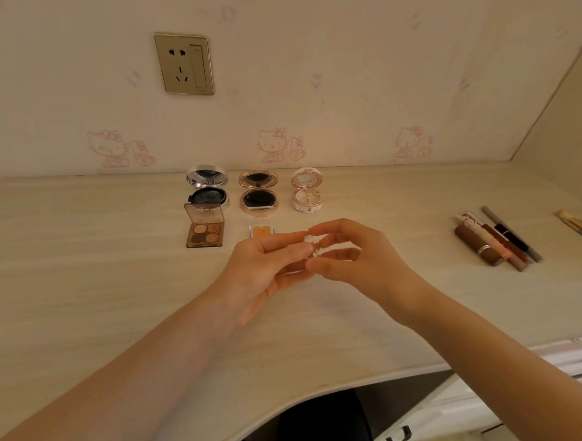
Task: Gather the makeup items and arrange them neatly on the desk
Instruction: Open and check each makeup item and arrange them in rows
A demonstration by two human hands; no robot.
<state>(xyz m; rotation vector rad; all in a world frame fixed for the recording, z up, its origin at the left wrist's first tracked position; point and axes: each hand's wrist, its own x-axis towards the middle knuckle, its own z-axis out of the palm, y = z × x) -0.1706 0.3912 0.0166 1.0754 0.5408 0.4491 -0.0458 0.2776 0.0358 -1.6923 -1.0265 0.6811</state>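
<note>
Case (313, 247), small and clear, pinched by left grip (263, 266) and right grip (359, 258) above counter (109, 277); three open compacts (258, 198) stand behind.

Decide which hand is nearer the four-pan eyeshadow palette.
Left. The left hand, pinching a small clear case, sits just right of the eyeshadow palette; the right hand, pinching the same case, is farther right.

Desk (75, 275) front free — compacts (258, 192) at back, lipsticks (492, 244) rt.
</note>
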